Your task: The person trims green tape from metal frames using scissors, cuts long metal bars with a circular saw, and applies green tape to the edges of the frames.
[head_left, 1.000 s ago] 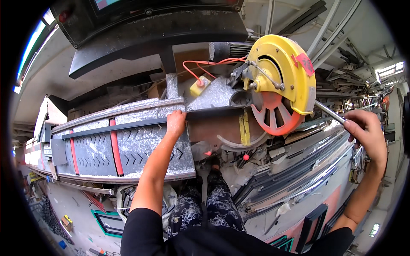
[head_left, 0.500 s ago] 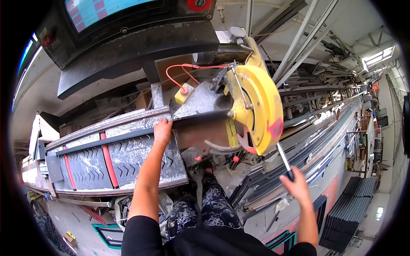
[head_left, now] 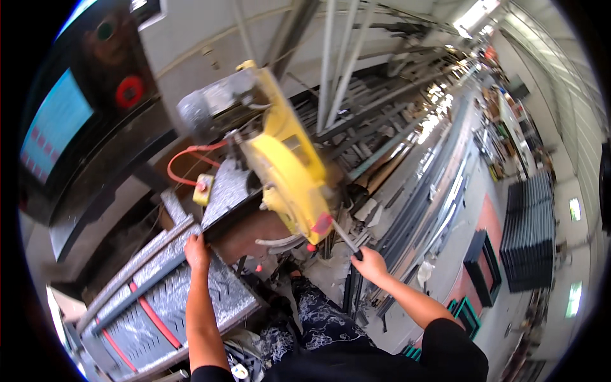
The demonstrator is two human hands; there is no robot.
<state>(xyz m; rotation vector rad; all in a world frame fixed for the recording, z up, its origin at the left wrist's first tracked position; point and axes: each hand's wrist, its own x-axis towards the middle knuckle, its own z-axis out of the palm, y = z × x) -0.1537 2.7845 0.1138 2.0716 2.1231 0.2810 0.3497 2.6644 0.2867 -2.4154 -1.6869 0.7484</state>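
My left hand (head_left: 196, 252) is closed over a long dark metal profile (head_left: 143, 293) at the inner end of the machine's table. The profile lies along the table's back fence, and its far end runs towards the yellow-guarded cutting saw (head_left: 289, 175). My right hand (head_left: 370, 263) grips the black end of the saw's handle (head_left: 345, 237), out to the right of the guard. The blade is mostly hidden by the guard, and the saw head is blurred.
A grey roller table (head_left: 223, 293) with red rollers extends left. A control panel with a lit screen (head_left: 54, 130) hangs at upper left. An orange cable (head_left: 181, 167) leads from a yellow switch box (head_left: 203, 189). Long profiles (head_left: 414, 210) lie stacked to the right, with dark frames (head_left: 482, 267) beyond.
The view has swung right, so the table and saw appear further left. My left hand stays on the profile. My right hand now wraps more closely around the handle's end.
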